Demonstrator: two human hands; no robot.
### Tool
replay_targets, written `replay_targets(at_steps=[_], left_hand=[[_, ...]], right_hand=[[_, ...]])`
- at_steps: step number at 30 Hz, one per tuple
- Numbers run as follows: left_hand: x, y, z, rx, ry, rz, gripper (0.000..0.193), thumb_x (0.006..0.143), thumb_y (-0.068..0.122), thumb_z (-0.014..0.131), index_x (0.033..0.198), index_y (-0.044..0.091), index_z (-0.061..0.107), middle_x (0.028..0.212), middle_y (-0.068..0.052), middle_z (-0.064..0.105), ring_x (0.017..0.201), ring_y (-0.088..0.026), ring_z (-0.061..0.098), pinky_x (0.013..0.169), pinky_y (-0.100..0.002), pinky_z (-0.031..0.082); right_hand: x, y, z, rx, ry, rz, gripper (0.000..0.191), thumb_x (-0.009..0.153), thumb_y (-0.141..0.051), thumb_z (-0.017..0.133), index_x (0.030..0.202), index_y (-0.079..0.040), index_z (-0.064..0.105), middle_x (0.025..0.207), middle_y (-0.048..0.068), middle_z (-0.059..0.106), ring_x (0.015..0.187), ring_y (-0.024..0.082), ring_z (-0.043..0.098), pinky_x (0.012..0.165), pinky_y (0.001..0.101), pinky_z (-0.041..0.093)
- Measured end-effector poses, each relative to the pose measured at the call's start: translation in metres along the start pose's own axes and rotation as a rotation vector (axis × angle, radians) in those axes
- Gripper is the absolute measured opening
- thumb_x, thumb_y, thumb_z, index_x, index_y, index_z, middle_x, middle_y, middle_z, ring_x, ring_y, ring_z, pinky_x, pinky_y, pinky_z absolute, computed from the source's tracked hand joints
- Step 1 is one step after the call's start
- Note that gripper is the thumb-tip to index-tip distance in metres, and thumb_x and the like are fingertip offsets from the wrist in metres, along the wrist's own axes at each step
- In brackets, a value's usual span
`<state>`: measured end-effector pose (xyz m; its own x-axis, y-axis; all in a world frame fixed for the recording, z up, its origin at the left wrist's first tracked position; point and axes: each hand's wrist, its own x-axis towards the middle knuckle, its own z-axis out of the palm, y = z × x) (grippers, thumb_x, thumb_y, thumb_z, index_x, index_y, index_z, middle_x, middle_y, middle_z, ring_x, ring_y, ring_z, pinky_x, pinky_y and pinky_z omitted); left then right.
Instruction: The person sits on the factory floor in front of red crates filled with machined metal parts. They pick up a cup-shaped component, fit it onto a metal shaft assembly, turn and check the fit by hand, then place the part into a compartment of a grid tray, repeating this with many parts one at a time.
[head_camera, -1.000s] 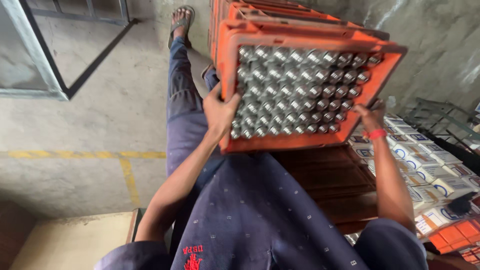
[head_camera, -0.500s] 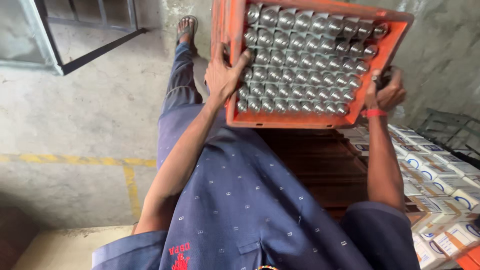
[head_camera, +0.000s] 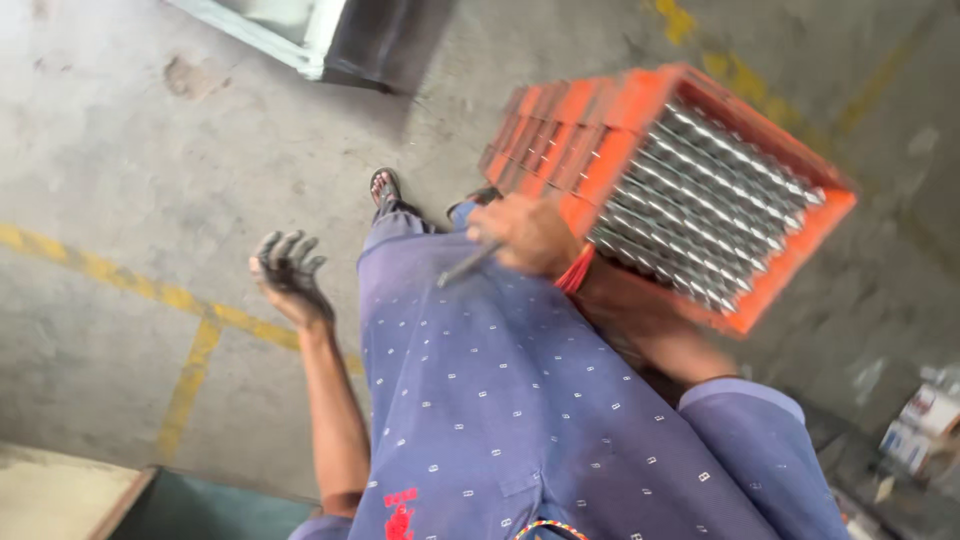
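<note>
Right hand (head_camera: 528, 235) is clamped on the near edge of the orange crate (head_camera: 590, 130), grasping it alone as far as I can see, with a thin grey rod or tool (head_camera: 468, 265) poking out from under the fingers (too blurry to say what it is). Left hand (head_camera: 288, 272) is off the crate entirely, fingers spread and holding nothing, hanging out to the side over the concrete floor (head_camera: 130, 150). The crate sits up in the air at the person's right, tilted hard so the open face shows rows of shiny metal cylinders (head_camera: 710, 200) packed tight side by side. My read: that thing is heavy. It's a stiff plastic crate, so it won't flex much, but with that much metal inside and the tilt, the load wants to pull down and away from the wrist. Smooth metal pieces could slide or rattle out if it tips further. Best grip looks like the rim or the slotted side wall, ideally one hand on each side rather than a single corner hold. Around it: a yellow line (head_camera: 190, 300) painted on the floor, a sandalled foot (head_camera: 386, 190) ahead, and some boxes (head_camera: 925, 420) at the far right edge.
</note>
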<state>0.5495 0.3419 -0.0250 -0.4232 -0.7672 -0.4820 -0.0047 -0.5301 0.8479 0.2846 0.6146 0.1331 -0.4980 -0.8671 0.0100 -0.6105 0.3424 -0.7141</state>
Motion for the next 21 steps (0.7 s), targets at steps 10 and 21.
replay_targets(at_steps=[10,21], left_hand=[[0.064,0.088,0.002,-0.411,-0.306,-0.137,0.077,0.106,0.063,0.03,0.157,0.006,0.037,0.163,-0.018,0.041,0.152,-0.033,0.04,0.129,-0.046,0.027],[0.216,0.15,0.007,-0.592,-0.481,-0.106,0.067,0.112,0.048,0.033,0.163,0.005,0.03,0.166,-0.014,0.036,0.154,-0.028,0.034,0.129,-0.045,0.024]], right_hand=[[0.144,-0.083,0.225,0.247,-0.11,0.165,0.018,0.093,-0.023,0.073,0.1,-0.006,0.07,0.08,0.013,0.07,0.071,0.025,0.066,0.064,0.0386,0.051],[0.261,-0.077,0.293,0.366,-0.048,0.332,0.013,0.093,-0.016,0.072,0.1,-0.005,0.07,0.079,0.009,0.069,0.068,0.017,0.067,0.063,0.0326,0.049]])
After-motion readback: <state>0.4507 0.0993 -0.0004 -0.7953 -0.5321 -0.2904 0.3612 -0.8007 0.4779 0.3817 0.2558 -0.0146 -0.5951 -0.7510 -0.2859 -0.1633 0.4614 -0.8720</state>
